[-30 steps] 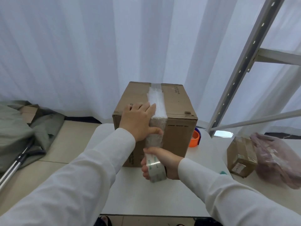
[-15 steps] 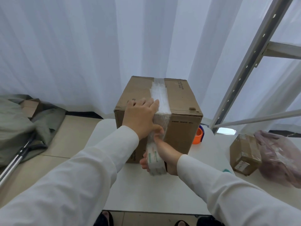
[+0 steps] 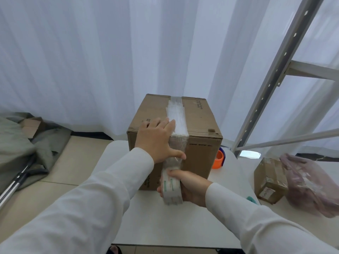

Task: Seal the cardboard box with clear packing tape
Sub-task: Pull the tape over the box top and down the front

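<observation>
A brown cardboard box stands on a white table. A strip of clear tape runs along the seam of its top and down over the near edge. My left hand lies flat on the near left of the top, thumb pressing the tape against the front face. Lower down in front of the box, my right hand grips a roll of clear packing tape. A stretch of tape joins the roll to the box.
An orange and blue tape dispenser sits on the table right of the box. Further right lie a small cardboard parcel and a pinkish plastic bag. A grey metal rack rises at the right. Grey cloth lies on the floor at the left.
My right hand has gone on holding the roll below the box's near edge, rising toward my left thumb and then lowering again. My left hand stays pressed on the top.
</observation>
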